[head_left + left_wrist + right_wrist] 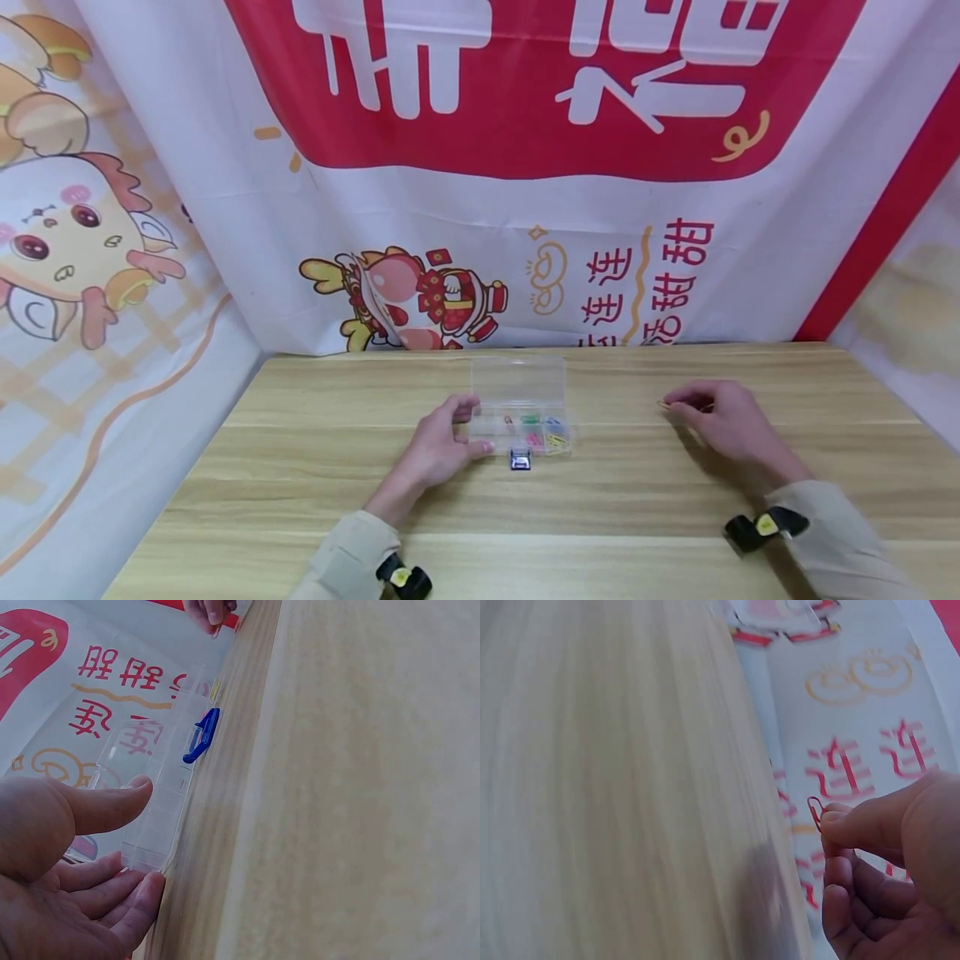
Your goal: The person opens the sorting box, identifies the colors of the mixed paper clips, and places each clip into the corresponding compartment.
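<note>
A clear plastic compartment box rests on the table with its lid raised at the back. Small paper clips lie in separate compartments: red, green, blue, pink and yellow. A blue latch sticks out at the front. My left hand holds the box's left end, thumb at the front corner, fingers at the back. To the right of the box, my right hand pinches a red paper clip between thumb and fingertips, above the tabletop.
The wood-grain table meets a white printed cloth hanging along its back. More printed cloth hangs at the left side. Black straps with cameras are on both wrists, over beige sleeves.
</note>
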{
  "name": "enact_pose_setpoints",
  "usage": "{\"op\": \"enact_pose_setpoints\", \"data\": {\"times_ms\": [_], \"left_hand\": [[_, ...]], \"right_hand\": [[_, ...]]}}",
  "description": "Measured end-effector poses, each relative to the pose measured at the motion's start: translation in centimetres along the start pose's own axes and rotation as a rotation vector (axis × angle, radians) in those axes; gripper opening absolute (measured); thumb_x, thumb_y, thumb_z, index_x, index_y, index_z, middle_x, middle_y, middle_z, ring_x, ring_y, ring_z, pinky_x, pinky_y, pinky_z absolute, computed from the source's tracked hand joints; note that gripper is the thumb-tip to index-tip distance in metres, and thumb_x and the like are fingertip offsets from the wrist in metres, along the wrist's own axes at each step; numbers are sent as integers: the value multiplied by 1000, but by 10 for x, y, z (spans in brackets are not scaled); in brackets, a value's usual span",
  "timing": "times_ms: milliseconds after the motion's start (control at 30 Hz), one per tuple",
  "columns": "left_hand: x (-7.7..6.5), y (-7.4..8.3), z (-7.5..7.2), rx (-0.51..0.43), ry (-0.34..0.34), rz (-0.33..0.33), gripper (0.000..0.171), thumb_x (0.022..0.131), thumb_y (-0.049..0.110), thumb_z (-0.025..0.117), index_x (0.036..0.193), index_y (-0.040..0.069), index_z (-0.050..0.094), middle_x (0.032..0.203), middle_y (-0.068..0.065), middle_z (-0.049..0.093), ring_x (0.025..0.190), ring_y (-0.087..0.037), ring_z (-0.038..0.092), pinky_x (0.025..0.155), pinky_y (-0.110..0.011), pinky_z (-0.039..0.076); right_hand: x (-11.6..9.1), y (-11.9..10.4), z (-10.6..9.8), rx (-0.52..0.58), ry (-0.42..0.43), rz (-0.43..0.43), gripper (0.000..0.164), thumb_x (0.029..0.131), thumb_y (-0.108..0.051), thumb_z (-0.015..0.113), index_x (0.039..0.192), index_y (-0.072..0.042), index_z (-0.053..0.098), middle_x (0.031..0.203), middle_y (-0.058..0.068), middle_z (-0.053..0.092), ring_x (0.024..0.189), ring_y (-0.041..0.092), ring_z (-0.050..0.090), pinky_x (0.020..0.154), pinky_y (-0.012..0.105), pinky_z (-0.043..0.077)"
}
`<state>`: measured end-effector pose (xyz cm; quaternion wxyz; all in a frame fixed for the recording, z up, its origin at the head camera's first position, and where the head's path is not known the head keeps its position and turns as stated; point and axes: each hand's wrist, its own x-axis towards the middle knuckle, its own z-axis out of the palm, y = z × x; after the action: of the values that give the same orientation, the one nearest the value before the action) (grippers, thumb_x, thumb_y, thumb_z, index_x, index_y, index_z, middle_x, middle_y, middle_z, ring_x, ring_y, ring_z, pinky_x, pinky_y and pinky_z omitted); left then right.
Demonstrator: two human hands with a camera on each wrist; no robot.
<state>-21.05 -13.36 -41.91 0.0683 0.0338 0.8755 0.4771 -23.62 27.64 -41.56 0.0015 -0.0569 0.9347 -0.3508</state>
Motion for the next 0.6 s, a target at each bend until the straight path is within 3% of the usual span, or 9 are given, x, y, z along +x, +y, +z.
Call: {"op": "enact_pose_setpoints", "data": {"times_ms": [333,600], "left_hand": [[0,-1,0,-2,4,4,73,87,14,87,150,7,53,148,-16,61,124,-32,65,109,-49,57],[0,-1,0,-3,1,6,73,86,15,87,150,7,53,149,-17,61,123,-31,65,108,-49,57]], "right_hand": [[15,-45,41,118,34,-70,16,101,-15,69,113,-13,80,110,8,78,94,19,66,74,23,56],[21,-81,66,153,1,-100,16,101,-12,70,113,-13,79,108,5,78,92,18,66,72,24,57]]}}
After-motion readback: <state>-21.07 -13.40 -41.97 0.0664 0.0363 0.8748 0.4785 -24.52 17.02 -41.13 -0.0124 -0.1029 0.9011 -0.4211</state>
